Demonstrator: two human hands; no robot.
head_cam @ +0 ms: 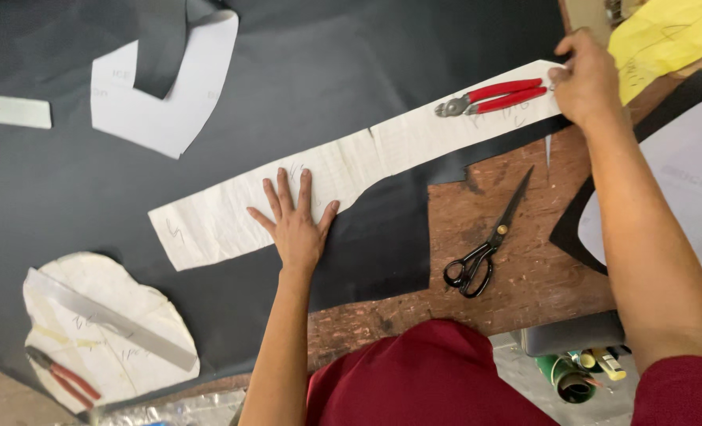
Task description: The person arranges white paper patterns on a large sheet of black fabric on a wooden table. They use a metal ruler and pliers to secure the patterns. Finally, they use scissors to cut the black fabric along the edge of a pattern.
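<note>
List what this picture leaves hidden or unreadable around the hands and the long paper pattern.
- Head view: the right hand covers the long paper pattern's far end.
- Left hand hides the pencil marks beneath it.
- Black scissors: blade edge too thin to judge.
- Lower-left pliers: jaws cut off.

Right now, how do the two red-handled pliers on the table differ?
The upper pliers lie on the long paper pattern, beside the right hand. The lower pliers lie on the rounded paper pattern, far from both hands and partly under a metal ruler. Both have red handles.
</note>
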